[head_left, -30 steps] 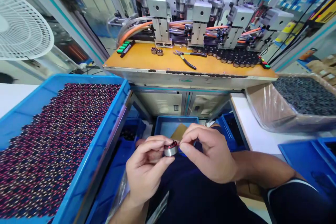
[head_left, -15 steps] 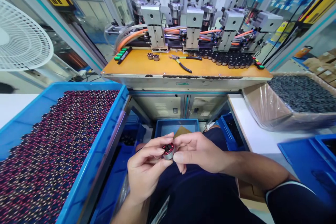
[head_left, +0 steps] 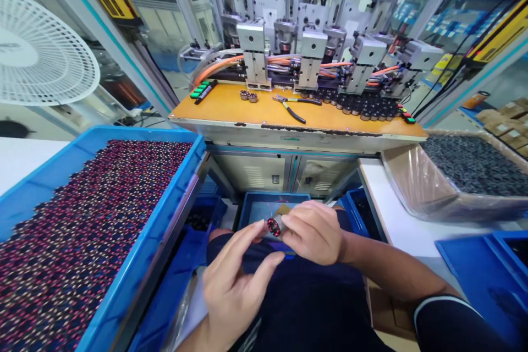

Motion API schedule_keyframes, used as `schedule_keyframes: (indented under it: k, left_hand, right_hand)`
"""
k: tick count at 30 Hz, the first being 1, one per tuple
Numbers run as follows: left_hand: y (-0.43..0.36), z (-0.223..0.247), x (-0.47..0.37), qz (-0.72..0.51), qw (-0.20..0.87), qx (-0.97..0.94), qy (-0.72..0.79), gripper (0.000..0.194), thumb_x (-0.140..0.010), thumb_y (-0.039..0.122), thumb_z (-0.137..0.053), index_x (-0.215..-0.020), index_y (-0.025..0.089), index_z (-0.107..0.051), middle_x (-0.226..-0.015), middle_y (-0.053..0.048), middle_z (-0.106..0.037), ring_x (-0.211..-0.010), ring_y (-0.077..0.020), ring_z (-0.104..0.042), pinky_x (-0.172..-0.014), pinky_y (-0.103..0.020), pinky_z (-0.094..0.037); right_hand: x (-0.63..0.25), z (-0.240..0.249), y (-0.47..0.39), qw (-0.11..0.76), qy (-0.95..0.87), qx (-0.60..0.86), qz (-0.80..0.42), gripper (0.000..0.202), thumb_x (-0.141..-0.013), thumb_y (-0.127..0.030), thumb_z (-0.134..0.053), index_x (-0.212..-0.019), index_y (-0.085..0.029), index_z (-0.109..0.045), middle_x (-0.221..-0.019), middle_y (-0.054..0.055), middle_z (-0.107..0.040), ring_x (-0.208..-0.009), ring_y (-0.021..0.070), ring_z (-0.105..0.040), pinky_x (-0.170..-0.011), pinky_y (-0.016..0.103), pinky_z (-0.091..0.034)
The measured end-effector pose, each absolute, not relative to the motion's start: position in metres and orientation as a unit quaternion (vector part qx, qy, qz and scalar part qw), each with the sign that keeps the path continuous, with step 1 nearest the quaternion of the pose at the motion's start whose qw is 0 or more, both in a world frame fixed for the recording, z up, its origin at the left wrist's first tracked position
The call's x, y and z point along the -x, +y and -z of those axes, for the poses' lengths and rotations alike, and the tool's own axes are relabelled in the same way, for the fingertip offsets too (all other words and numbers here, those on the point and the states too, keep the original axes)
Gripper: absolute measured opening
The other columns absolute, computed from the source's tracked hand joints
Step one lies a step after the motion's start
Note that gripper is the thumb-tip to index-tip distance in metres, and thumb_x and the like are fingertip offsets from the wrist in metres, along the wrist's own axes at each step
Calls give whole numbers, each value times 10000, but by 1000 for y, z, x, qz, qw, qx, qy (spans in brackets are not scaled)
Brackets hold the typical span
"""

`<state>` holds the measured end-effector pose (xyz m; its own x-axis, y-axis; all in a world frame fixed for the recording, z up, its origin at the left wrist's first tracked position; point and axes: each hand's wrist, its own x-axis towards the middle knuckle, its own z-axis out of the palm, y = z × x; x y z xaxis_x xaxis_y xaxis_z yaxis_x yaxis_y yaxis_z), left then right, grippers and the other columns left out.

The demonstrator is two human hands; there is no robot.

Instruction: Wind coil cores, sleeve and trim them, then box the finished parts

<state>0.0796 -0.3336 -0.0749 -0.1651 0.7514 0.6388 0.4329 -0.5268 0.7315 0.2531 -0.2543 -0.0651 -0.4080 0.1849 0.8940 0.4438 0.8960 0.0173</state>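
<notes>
A small round coil part, with red and black windings on its face and a grey side, is tilted toward the left. My right hand pinches it by its side. Beside it, my left hand has its thumb and fingers spread apart, fingertips close to the part's left edge; whether they touch it I cannot tell. Many similar parts with red and copper-coloured wire fill the blue tray at the left.
An orange bench carries pliers, markers, and several dark round parts below metal fixtures. A plastic-lined box is at right, a blue bin beyond my hands, a white fan at left.
My left hand has opened and let go of the part. My right hand has closed further around it and turned its wound face leftward. The camera view has shifted slightly.
</notes>
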Motion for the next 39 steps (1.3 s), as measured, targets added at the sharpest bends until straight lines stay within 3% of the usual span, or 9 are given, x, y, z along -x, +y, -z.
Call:
schedule_keyframes:
  k: [5,11,15,21,25,28,31,35,39]
  left_hand:
    - [-327,65,-80,-576,188,-641,471,417,-773,147,-787,-1170,250,-710,-1067,-31,-777,-919,-197,-737,-865,-309,-603]
    - [-323,66,-73,-573,218,-659,435,449,-762,63,-773,-1160,259,-713,-1102,-40,-767,-1009,-223,-716,-919,-371,-576]
    - [-325,64,-74,-572,252,-654,425,445,-765,39,-762,-1146,265,-722,-1133,-30,-760,-1030,-189,-713,-895,-298,-588]
    - [-325,60,-76,-586,408,-571,406,318,-796,83,-751,-1042,284,-745,-1073,-2,-769,-1017,-151,-727,-773,-193,-618]
    - [-325,61,-73,-603,360,-578,415,333,-803,45,-725,-1041,277,-740,-1079,-4,-761,-1046,-143,-711,-822,-201,-609]
    - [-324,61,-66,-592,302,-609,433,342,-801,27,-718,-1049,263,-728,-1109,-15,-743,-1043,-149,-703,-851,-233,-602]
    - [-321,59,-59,-543,240,-670,445,327,-797,30,-725,-1050,238,-715,-1131,-30,-731,-1029,-156,-703,-921,-276,-578]
    - [-319,50,-58,-485,181,-742,426,287,-824,58,-708,-1066,212,-695,-1136,-38,-729,-1045,-147,-700,-952,-244,-548]
    - [-321,44,-61,-473,176,-765,401,279,-842,80,-696,-1089,209,-683,-1136,-35,-730,-1027,-133,-708,-934,-210,-546]
  right_hand:
    - [-252,60,-261,494,-850,130,127,174,-869,-113,-610,-1042,-99,-609,-823,91,-694,-733,176,-664,-634,310,-569]
    - [-249,44,-277,505,-822,197,-177,186,-894,-260,-658,-1014,-118,-646,-846,84,-677,-762,141,-659,-654,251,-550]
    - [-248,38,-281,527,-774,210,-282,28,-902,-136,-648,-894,-133,-674,-792,51,-660,-700,97,-618,-635,212,-515]
    - [-246,39,-286,545,-713,262,-356,45,-857,-109,-681,-837,-150,-683,-736,21,-646,-661,95,-594,-604,217,-490]
    - [-258,44,-288,535,-666,342,-391,104,-867,-144,-666,-764,-152,-661,-707,9,-627,-631,89,-582,-571,206,-472]
    - [-280,45,-282,465,-652,428,-419,215,-904,-196,-621,-693,-152,-609,-633,-16,-574,-540,77,-538,-496,191,-440]
    - [-299,33,-272,429,-733,440,-291,124,-921,-205,-603,-812,-158,-639,-697,8,-613,-620,109,-590,-558,222,-493]
    - [-299,3,-262,390,-895,214,8,141,-915,-198,-637,-1052,-226,-654,-903,29,-678,-810,139,-631,-695,262,-530]
    - [-282,-5,-251,274,-950,65,136,154,-978,-209,-518,-983,-225,-671,-945,28,-682,-829,153,-587,-674,299,-481]
